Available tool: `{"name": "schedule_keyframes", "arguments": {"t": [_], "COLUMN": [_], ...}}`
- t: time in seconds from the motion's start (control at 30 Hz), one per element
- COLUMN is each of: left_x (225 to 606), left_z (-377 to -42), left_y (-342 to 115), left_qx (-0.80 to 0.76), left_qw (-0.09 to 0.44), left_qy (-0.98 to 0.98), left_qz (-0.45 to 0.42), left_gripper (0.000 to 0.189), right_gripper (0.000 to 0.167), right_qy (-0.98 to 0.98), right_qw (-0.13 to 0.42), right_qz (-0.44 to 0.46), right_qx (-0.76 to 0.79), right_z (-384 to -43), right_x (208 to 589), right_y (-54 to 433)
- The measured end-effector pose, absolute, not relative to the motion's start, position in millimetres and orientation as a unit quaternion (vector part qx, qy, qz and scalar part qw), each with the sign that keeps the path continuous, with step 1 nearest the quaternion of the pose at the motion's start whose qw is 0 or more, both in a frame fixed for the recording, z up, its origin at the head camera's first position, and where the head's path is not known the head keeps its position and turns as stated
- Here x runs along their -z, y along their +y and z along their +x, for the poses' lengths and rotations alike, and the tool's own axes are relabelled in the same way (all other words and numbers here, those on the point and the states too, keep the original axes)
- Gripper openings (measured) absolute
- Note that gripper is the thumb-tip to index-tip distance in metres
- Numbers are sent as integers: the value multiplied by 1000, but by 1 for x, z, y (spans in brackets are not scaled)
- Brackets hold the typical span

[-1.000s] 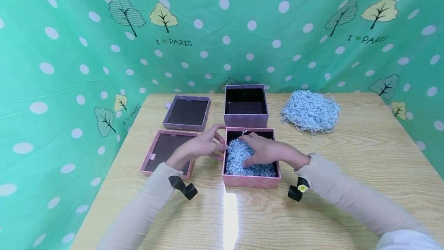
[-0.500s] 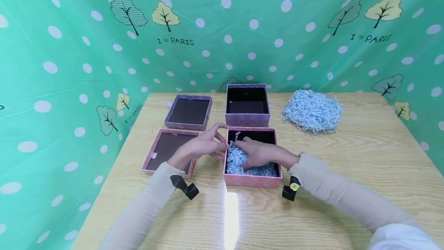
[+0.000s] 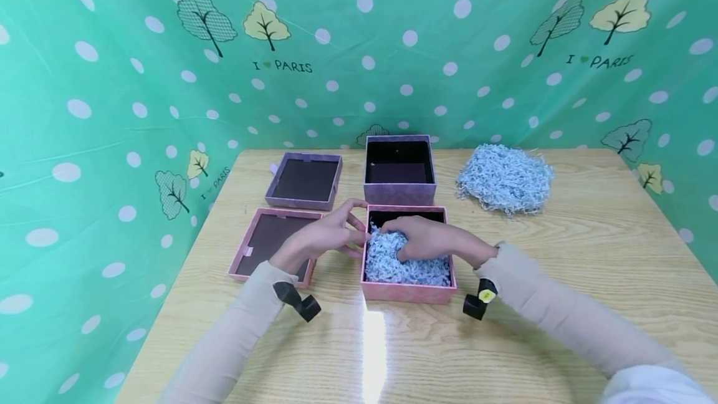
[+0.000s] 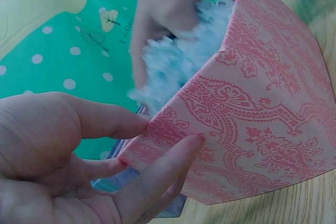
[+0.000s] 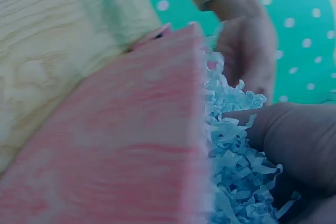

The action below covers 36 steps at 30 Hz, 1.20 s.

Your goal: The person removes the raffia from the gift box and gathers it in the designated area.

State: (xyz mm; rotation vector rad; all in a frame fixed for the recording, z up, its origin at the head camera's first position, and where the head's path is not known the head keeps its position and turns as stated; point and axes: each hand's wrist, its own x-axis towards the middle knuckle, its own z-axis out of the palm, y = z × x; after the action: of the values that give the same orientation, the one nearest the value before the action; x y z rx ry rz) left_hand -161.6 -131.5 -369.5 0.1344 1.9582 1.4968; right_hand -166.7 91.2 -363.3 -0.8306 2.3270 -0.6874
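Pale blue shredded paper fills much of a pink patterned box with a black inside. My right hand is in the box from the right, its fingers and thumb bent round some of the shreds. In the right wrist view its thumb sinks into the paper; the other fingertips are hidden. My left hand touches the box's left side near the far corner. The left wrist view shows its extended fingers against the patterned outer wall and the thumb at the rim.
A purple box stands right behind the pink one. Left of them lie a purple lid and a pink lid, both inside up. A loose heap of blue shreds sits at the back right of the wooden table.
My right hand first reaches a little further left over the paper, then draws back right, its fingers more bent. The paper inside has shifted. My left hand stays at the box's side.
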Motion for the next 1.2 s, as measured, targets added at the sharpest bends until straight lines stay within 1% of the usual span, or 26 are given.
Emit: {"name": "schedule_keyframes", "arguments": {"t": [0.23,0.3,0.5,0.8,0.97,1.03,1.2], "left_x": [368,368,368,368,368,368,368], "left_z": [-162,-161,-161,-162,-162,-162,-163], "left_y": [-133,-133,-132,-131,-131,-131,-131], "left_qx": [-564,-565,-568,-571,-573,-574,-574], "left_qw": [331,332,337,338,340,340,341], "left_qy": [754,752,748,745,743,744,743], "left_qz": [62,67,68,60,55,53,55], "left_gripper": [63,63,65,65,65,66,67], "right_gripper": [58,56,59,66,68,69,75], "right_qy": [858,849,836,869,881,883,887], "right_qw": [286,285,282,221,182,173,169], "right_qz": [-309,-311,-284,-235,-226,-220,-184], "right_qx": [295,319,376,374,375,378,389], "right_z": [-168,-169,-169,-163,-161,-161,-159], "right_x": [335,328,306,272,265,264,263], "right_y": [105,110,128,163,189,200,226]}}
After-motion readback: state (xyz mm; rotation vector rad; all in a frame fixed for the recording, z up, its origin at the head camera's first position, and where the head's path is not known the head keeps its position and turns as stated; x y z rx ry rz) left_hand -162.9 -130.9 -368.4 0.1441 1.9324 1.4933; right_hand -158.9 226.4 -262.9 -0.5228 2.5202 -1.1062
